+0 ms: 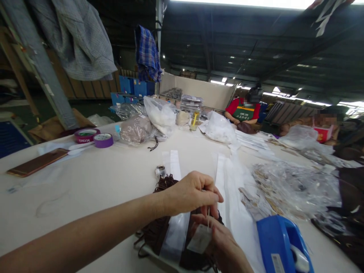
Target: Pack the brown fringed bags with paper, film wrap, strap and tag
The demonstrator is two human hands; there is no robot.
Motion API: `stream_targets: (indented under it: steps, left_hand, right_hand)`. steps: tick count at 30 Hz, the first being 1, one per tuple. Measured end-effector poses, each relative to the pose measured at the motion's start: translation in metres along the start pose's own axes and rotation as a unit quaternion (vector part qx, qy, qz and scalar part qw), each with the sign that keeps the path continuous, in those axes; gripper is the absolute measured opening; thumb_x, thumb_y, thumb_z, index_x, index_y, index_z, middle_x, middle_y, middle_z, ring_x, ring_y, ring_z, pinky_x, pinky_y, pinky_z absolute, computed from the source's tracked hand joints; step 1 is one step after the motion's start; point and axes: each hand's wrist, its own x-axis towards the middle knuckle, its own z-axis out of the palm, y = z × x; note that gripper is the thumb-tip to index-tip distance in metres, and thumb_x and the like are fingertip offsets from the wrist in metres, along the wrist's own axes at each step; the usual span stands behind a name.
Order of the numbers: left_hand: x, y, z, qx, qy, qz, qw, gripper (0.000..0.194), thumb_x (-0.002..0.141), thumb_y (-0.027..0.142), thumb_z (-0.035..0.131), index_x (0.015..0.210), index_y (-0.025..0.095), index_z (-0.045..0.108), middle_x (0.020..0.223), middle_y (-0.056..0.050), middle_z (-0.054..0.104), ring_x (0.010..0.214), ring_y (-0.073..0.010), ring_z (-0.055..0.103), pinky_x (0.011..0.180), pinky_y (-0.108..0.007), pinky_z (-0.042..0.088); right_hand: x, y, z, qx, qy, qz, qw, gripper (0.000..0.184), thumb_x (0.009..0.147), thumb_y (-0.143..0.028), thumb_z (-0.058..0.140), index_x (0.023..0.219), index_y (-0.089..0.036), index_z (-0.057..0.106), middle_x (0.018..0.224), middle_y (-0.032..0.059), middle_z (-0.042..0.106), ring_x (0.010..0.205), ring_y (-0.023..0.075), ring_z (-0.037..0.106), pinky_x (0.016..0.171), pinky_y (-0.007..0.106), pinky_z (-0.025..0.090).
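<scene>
My left hand is closed in a pinch on a thin pale string. The string runs down to a small whitish hang tag. Below it, my right hand has its fingers curled around the tag and the lower string; the exact grip is partly hidden. Both hands are over a bundle of dark brown cords, which lies on the table in front of me. A clear plastic strip crosses the bundle. My left forearm covers part of it.
A blue tape dispenser stands right, near white strips and clear plastic bags. Left lie a phone and tape rolls. Filled bags sit farther back. Two people work across the table.
</scene>
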Motion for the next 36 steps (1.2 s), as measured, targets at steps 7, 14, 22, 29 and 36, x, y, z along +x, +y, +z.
stream_targets:
  steps: [7,14,22,29,36]
  left_hand:
    - [0.003,-0.006,-0.003,0.006,0.034,-0.013,0.999,0.01,0.065,0.021,0.053,0.063,0.011,0.054,0.042,0.003,0.048,0.036,-0.0043,0.035,0.037,-0.016,0.025]
    - [-0.001,-0.007,-0.002,-0.002,0.032,-0.035,0.999,0.008,0.066,0.017,0.051,0.064,0.011,0.056,0.038,0.004,0.046,0.031,-0.0033,0.032,0.034,-0.016,0.018]
    - [-0.016,-0.014,0.007,0.196,0.028,0.001,0.98,0.011,0.066,0.011,0.048,0.057,0.015,0.045,0.053,0.001,0.05,0.05,-0.0102,0.048,0.047,-0.019,0.034]
    - [-0.026,-0.026,0.0,0.245,0.072,0.043,0.966,0.015,0.066,0.016,0.055,0.055,0.015,0.046,0.067,0.0,0.05,0.062,-0.0105,0.046,0.056,-0.02,0.036]
    - [-0.03,-0.061,-0.032,0.115,0.078,-0.104,0.985,0.018,0.069,0.027,0.051,0.057,0.014,0.049,0.05,0.003,0.049,0.037,-0.006,0.04,0.036,-0.016,0.025]
  right_hand:
    - [-0.002,-0.006,0.008,0.055,0.07,0.04,0.995,0.061,0.062,-0.067,0.06,0.09,-0.014,0.069,0.067,0.0048,0.062,0.058,0.013,0.053,0.053,0.023,0.037]
    - [-0.011,-0.014,0.023,-0.02,-0.036,0.0,0.999,0.052,0.074,-0.058,0.054,0.095,-0.012,0.066,0.077,0.0072,0.064,0.068,0.0161,0.056,0.062,0.026,0.039]
    - [-0.008,-0.018,0.035,-0.038,-0.003,-0.145,0.989,0.06,0.057,-0.037,0.075,0.112,-0.021,0.057,0.103,0.007,0.061,0.096,0.0258,0.055,0.085,0.038,0.04]
    - [-0.006,-0.016,0.04,0.041,0.033,-0.065,0.997,0.037,0.069,-0.034,0.07,0.103,-0.02,0.061,0.068,0.0013,0.06,0.052,0.0113,0.052,0.051,0.023,0.041]
    - [0.012,-0.01,0.017,-0.163,0.025,-0.027,0.986,0.032,0.075,-0.047,0.061,0.08,-0.016,0.068,0.057,-0.0006,0.052,0.05,0.0093,0.045,0.049,0.021,0.038]
